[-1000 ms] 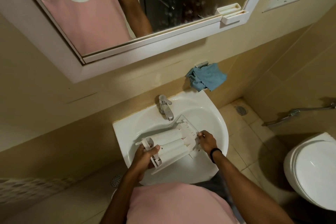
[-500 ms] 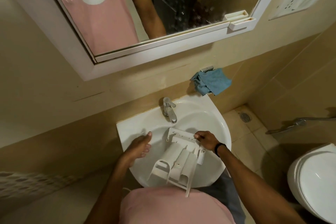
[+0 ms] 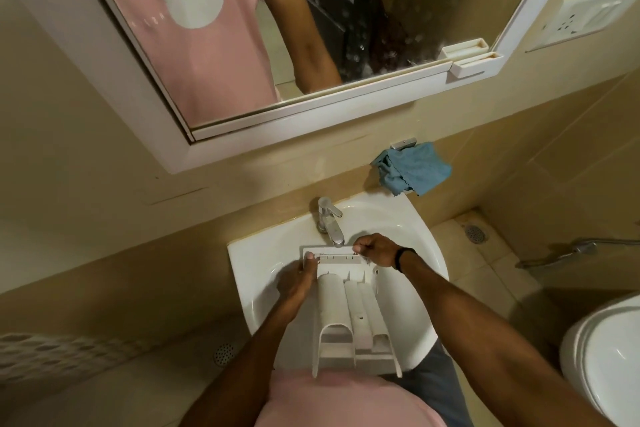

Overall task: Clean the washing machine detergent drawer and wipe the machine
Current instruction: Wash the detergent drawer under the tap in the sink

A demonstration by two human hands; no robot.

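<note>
At the far left, low down, a white perforated thing [image 3: 52,354] is too blurred to name. A round floor drain [image 3: 225,354] lies just beyond the front-left corner of the white sink [image 3: 256,291]. On the wall above, a white-framed mirror [image 3: 221,149] reflects a pink shirt and a forearm.

The left hand [image 3: 299,276] is over the left half of the basin. Its thumb lies on top of the far-left corner of the detergent drawer [image 3: 349,308] and its fingers curl round that edge, so it grips the drawer. The white drawer lies lengthwise in the basin. Its far end sits under the spout of the chrome faucet [image 3: 329,218] at the back rim. Its near end hangs past the front rim, close against the person's pink shirt. Rounded ridges run along its upward face.

The right hand [image 3: 375,250] has its fingers curled tight and pinches the drawer's far-right corner, just right of the spout. A black band [image 3: 401,258] circles that wrist.

A crumpled blue cloth [image 3: 412,168] hangs on the wall above the back-right corner of the sink. A small white shelf [image 3: 474,61] is fixed to the mirror's lower right corner, with a white socket plate [image 3: 588,17] beside it. Further right are a second floor drain [image 3: 476,232], a metal spray hose [image 3: 571,251] on the wall and a white toilet [image 3: 606,357].
</note>
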